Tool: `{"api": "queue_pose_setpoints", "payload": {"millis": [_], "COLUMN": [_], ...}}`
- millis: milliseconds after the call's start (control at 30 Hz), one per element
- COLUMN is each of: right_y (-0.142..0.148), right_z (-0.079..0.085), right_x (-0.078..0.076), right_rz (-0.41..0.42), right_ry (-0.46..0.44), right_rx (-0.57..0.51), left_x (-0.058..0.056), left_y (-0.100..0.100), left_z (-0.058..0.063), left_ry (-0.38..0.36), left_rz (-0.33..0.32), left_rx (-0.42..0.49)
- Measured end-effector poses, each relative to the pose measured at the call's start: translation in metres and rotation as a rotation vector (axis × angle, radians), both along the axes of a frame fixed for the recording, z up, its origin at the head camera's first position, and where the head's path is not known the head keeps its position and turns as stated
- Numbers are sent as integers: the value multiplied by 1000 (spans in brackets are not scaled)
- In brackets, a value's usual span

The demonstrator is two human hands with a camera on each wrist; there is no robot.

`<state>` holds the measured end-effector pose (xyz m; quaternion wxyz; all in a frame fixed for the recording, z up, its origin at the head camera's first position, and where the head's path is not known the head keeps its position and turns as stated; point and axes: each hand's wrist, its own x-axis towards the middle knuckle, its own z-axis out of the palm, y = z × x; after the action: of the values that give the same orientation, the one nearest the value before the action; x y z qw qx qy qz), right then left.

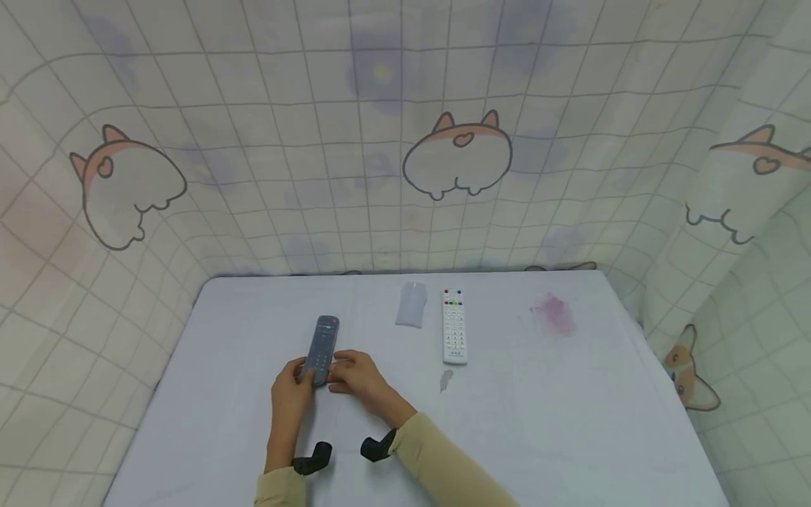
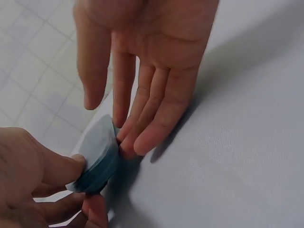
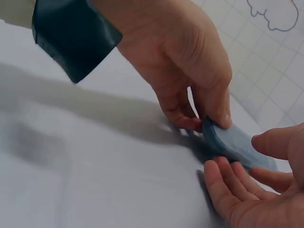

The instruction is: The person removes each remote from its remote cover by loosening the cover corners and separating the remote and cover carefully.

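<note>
A dark grey remote control (image 1: 322, 345) with rows of buttons lies at the left of the white table, its far end angled slightly right. My left hand (image 1: 293, 400) grips its near end, thumb on top and fingers curled beneath, as the left wrist view shows. From the other side, my right hand (image 1: 366, 382) brings relaxed, nearly straight fingers up to the remote's right edge. Its thumb stands apart from the remote (image 3: 232, 141) in the right wrist view. Both wrist views see the remote end-on, bluish, with its buttons not discernible.
A translucent, pale plastic sleeve (image 1: 412, 305) lies near the table's back edge. To its right is a white remote control (image 1: 454, 326) with a small grey mark (image 1: 446, 380) below it. A pink stain (image 1: 556, 314) shows farther right. Patterned curtain (image 1: 304, 176) surrounds the table's back and sides.
</note>
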<state>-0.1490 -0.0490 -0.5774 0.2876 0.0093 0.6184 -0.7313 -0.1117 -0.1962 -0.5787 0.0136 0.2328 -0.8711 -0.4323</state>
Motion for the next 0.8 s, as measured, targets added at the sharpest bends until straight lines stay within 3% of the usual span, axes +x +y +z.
{"api": "queue_pose_setpoints", "payload": {"millis": [133, 200, 433, 800], "right_y": [1, 1, 9, 31], "right_z": [-5, -9, -10, 14], "right_x": [1, 2, 8, 28], "right_rz": [6, 1, 22, 76], "right_ry": [33, 91, 463, 939], "right_rx": [7, 42, 295, 484], "left_x": [5, 7, 16, 36], "left_y": [0, 0, 6, 17], "left_z": [-2, -1, 11, 51], "left_ry": [17, 23, 61, 76], "left_rz": [19, 28, 70, 70], "left_rx": [44, 83, 297, 574]}}
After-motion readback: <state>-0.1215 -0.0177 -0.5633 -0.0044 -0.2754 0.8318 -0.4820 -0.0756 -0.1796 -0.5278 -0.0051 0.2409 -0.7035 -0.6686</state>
